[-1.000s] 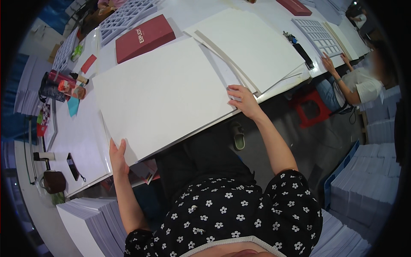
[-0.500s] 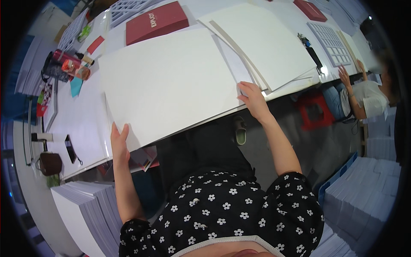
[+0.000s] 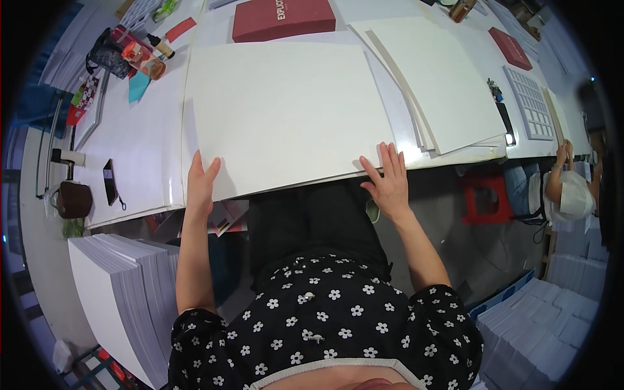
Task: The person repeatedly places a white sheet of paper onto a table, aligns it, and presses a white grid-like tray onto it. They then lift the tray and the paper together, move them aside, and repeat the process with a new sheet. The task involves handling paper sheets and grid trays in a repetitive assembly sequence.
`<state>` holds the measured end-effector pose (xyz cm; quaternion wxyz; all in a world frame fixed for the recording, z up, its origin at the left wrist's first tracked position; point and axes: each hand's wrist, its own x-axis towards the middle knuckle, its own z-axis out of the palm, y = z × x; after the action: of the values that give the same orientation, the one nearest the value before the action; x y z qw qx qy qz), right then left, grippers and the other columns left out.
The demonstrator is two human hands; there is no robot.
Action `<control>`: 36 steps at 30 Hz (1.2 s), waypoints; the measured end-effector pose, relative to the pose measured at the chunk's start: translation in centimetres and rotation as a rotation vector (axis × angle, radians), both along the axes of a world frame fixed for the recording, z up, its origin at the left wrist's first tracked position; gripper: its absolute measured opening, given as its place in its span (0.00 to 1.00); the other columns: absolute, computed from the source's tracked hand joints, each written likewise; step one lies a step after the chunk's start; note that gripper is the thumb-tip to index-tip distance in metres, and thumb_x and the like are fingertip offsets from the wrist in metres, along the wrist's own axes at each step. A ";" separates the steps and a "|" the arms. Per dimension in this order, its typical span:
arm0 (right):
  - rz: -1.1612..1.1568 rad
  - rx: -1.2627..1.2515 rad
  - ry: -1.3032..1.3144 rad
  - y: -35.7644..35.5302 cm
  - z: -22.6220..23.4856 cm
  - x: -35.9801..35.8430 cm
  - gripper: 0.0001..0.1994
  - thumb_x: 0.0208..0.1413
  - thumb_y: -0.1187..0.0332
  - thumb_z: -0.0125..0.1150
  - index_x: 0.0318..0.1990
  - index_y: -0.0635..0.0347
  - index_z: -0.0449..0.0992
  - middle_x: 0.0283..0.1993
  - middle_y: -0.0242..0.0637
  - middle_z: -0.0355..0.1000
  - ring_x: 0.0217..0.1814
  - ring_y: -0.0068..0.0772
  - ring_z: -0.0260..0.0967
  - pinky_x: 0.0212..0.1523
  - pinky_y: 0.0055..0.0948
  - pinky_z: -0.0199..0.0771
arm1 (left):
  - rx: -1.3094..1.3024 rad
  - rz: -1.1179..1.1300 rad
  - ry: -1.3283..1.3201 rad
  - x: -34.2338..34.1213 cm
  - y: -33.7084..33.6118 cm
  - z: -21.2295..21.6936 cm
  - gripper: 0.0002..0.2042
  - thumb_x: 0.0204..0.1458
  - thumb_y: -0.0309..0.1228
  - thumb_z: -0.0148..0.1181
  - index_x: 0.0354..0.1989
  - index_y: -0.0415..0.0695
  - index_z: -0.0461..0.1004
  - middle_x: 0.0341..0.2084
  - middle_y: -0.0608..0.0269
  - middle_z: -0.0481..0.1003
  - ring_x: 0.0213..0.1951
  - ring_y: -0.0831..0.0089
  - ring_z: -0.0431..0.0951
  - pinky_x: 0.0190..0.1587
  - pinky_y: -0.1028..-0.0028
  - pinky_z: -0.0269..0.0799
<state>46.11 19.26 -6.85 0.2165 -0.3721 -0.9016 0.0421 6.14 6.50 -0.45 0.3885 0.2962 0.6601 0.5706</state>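
The big white flat sheet of card (image 3: 286, 110) lies on the white tabletop (image 3: 140, 149) right in front of me, and its near edge sticks out past the tabletop's edge. My left hand (image 3: 200, 183) rests flat on its near left corner, fingers spread apart, not closed on anything. My right hand (image 3: 388, 182) rests at its near right corner, fingers open too, with the tips on top. So I have no real grip on it; I only press down.

Because I only press, the sheet could slide and tip off the edge toward my lap. If I push harder on one side, it could turn crooked.

Just beside my right hand lies a pile of more white sheets (image 3: 442, 91), and it overlaps my sheet a little. My sheet could drag those and make a mess. Farther back sits a flat dark red box (image 3: 283, 18), touching the far edge, so a push could bump it.
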 end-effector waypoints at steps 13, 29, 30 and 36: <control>-0.001 0.060 -0.045 0.1 -0.6 -0.3 0.40 0.38 0.59 0.75 0.65 0.28 0.68 0.74 0.52 0.51 0.76 0.58 0.46 0.72 0.58 0.49 | -0.033 0.053 0.339 0.4 0.4 -1.0 0.26 0.56 0.24 0.58 0.63 0.36 0.62 0.56 0.51 0.69 0.58 0.63 0.69 0.61 0.67 0.62; 0.041 0.112 -0.115 -0.1 -0.2 -0.7 0.35 0.46 0.60 0.71 0.66 0.35 0.68 0.75 0.52 0.48 0.77 0.61 0.44 0.71 0.59 0.49 | -0.155 -0.101 0.934 -4.6 -1.0 -6.2 0.25 0.59 0.31 0.56 0.66 0.45 0.63 0.52 0.50 0.73 0.57 0.53 0.67 0.59 0.56 0.58; 0.038 0.115 -0.117 -0.1 -0.3 -0.7 0.35 0.46 0.60 0.71 0.66 0.35 0.67 0.75 0.52 0.48 0.77 0.61 0.44 0.71 0.59 0.48 | -0.125 -0.081 0.987 -4.8 -0.9 -6.9 0.23 0.61 0.32 0.55 0.65 0.44 0.65 0.52 0.54 0.73 0.58 0.55 0.67 0.59 0.57 0.57; 0.047 0.112 -0.109 -0.3 -0.4 -0.7 0.38 0.46 0.64 0.72 0.68 0.40 0.65 0.76 0.52 0.46 0.78 0.59 0.41 0.73 0.58 0.45 | -0.113 -0.059 1.103 -3.8 -0.8 -6.0 0.21 0.61 0.33 0.55 0.62 0.41 0.67 0.56 0.57 0.71 0.59 0.57 0.65 0.60 0.58 0.57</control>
<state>45.42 18.99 -7.30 0.1865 -0.3398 -0.9215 -0.0239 2.35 5.66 -6.44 0.0164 0.5481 0.7868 0.2835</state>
